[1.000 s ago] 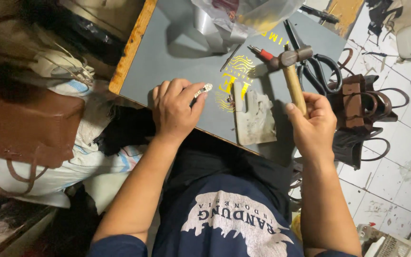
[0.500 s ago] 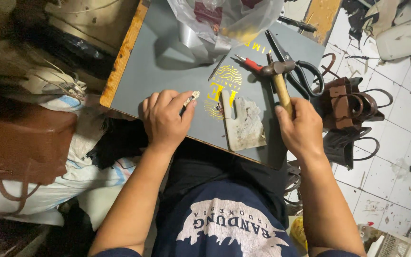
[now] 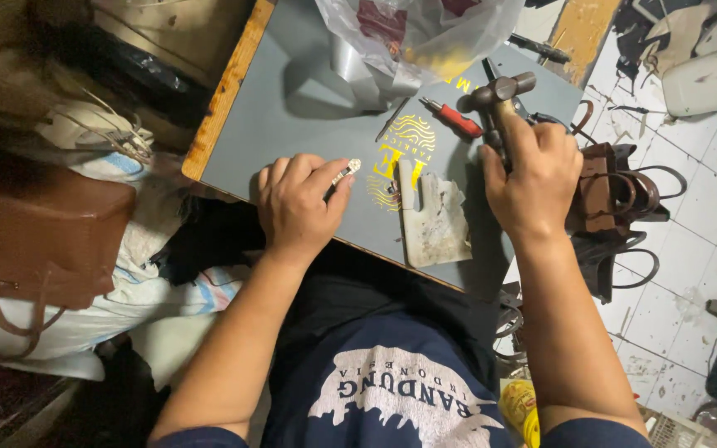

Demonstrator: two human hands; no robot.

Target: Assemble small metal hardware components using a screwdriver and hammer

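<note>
Since the frame half a second earlier, the right hand (image 3: 537, 178) has carried the hammer (image 3: 499, 95) slightly up and toward the far side of the table, and the left hand (image 3: 300, 207) has held its place with the small metal piece (image 3: 343, 174).

Nearest the wearer: a dark printed shirt and both bare forearms reaching forward. Left hand rests on the grey table top (image 3: 292, 108) close to the near edge; thumb and forefinger pinch the small pale metal piece, which points toward the yellow print on the table; remaining fingers curled together. Just beside it, to the right, a worn whitish cutting block (image 3: 433, 220) lies flat on the table, near the front edge.

Right hand is wrapped fully around the hammer handle, fingers pressed together, the dark metal head showing above the fist and held over the table's right side. A red-handled tool (image 3: 456, 119) lies just beyond the block, near the hammer head.

Farther: a clear plastic bag (image 3: 425, 33) at the far edge. Off the table, a brown leather bag (image 3: 35, 241) to the left and brown strapped leather goods (image 3: 616, 199) on the tiled floor to the right.
</note>
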